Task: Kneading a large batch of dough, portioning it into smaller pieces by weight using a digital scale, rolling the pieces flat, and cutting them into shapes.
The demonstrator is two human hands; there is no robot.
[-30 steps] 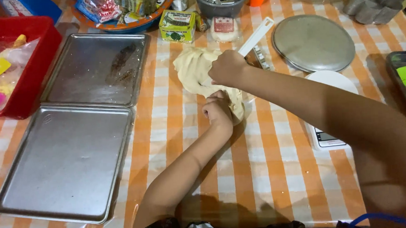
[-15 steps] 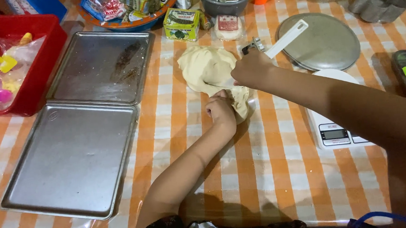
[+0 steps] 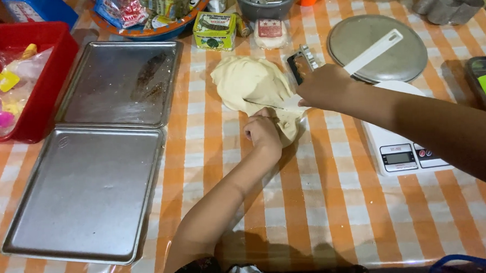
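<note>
1. Far left, a red bin (image 3: 33, 80) of bright plastic bits. Beside it, two bare metal baking trays (image 3: 87, 198), one near, one farther, just as half a second ago.
2. Centre, a mound of pale dough (image 3: 249, 84) lies on the orange checked cloth (image 3: 322, 204). The left hand (image 3: 263, 133) is closed on its near flap, pinning it as before.
3. The right hand (image 3: 323, 86), fingers wrapped round a white scraper (image 3: 373, 50), has dropped from above the dough; the blade now bites into its right side, so a piece looks about to be cut off.
4. Right, a white kitchen scale (image 3: 399, 146) waits, a round metal pan (image 3: 378, 51) beyond it.
</note>
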